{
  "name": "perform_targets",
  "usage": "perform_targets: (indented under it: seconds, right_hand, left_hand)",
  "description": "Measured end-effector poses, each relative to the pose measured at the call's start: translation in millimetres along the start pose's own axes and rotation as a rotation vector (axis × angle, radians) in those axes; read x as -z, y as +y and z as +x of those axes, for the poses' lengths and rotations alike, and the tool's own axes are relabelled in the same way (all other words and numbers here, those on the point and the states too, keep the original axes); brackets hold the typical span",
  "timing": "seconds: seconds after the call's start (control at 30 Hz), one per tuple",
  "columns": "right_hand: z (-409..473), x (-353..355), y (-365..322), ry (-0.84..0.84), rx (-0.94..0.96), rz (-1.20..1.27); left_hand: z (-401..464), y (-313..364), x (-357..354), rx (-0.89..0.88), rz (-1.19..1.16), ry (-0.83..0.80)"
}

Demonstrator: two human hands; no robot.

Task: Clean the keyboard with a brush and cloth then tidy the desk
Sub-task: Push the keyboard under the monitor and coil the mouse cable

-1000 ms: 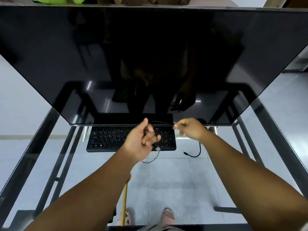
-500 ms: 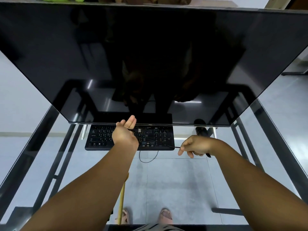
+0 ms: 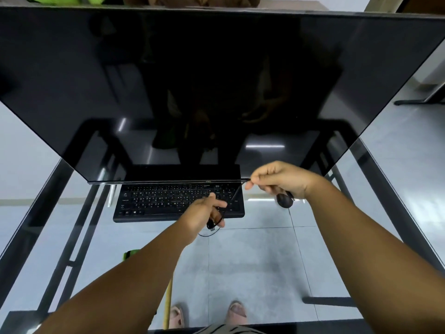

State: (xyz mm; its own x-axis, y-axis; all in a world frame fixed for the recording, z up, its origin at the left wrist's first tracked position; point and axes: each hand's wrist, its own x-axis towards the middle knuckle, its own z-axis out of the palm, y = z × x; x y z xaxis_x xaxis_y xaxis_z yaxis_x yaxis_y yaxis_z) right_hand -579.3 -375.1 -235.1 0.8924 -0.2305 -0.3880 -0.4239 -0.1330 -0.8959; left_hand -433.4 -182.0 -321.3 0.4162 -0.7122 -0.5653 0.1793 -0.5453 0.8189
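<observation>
A black keyboard (image 3: 168, 201) lies on the glass desk (image 3: 265, 249) just under the lower edge of a large dark monitor (image 3: 216, 80). A thin black cable (image 3: 234, 196) stretches between my two hands above the keyboard's right end. My left hand (image 3: 204, 214) pinches the cable near its plug end, and a loop of it hangs below the fingers. My right hand (image 3: 279, 180) pinches the cable higher up, by the monitor's edge. A black mouse (image 3: 284, 200) hangs or sits just under my right hand. No brush or cloth is visible.
The desk has a black metal frame (image 3: 79, 227) seen through the glass. A yellow stick (image 3: 168, 302) with a green part stands below the desk near my feet (image 3: 207, 313). Another table's leg (image 3: 419, 101) shows at the far right.
My left hand came back from the keyboard's middle toward the right end and closed on the cable. My right hand rose from beside the keyboard up to the monitor's edge, drawing the cable taut.
</observation>
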Motion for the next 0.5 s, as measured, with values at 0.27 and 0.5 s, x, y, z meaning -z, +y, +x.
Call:
perform_targets:
  seconds: [0.27, 0.5]
  right_hand:
    - [28.6, -18.9, 2.6, 0.349, 0.050, -0.019]
    - [34.8, -23.7, 30.4, 0.399, 0.049, -0.494]
  left_hand:
    - [-18.5, 11.8, -13.0, -0.036, -0.323, -0.254]
    - [-20.5, 23.0, -2.4, -0.043, -0.662, -0.228]
